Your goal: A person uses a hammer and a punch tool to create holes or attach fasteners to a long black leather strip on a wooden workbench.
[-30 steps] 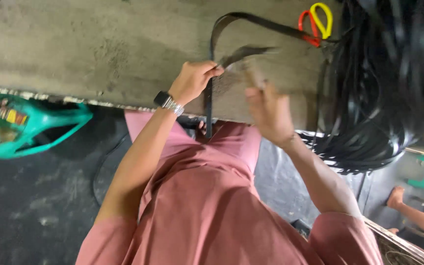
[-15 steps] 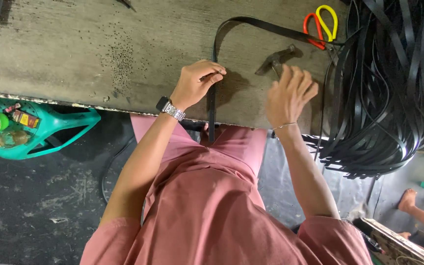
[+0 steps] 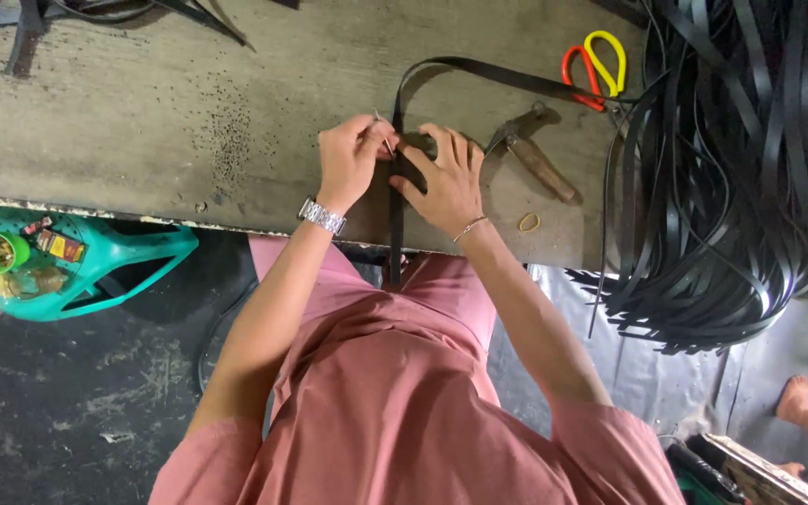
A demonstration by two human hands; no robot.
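Flat, glossy black strap (image 3: 395,224), 1 pc, runs from table (image 3: 142,122) edge up btwn both hands, then loops toward upper right. Left hand (image 3: 348,161) pinches it w/ a small pin; right hand (image 3: 446,182) lies spread flat, pressing it. Rough grey tabletop. Right of hands: 1 rusty plier-type tool (image 3: 535,159), 1 rubber band (image 3: 528,222), 1 red-yellow scissors (image 3: 596,65), big pile of black strips (image 3: 731,168).

A long, flat black strap (image 3: 396,206) lies on the grey tabletop (image 3: 142,112), running straight from the near edge, where its end hangs over, up between the two hands (image 3: 349,161). Past them it bends in a tight curve and runs off to the right as a thin band towards a heap of similar black strips (image 3: 741,168).
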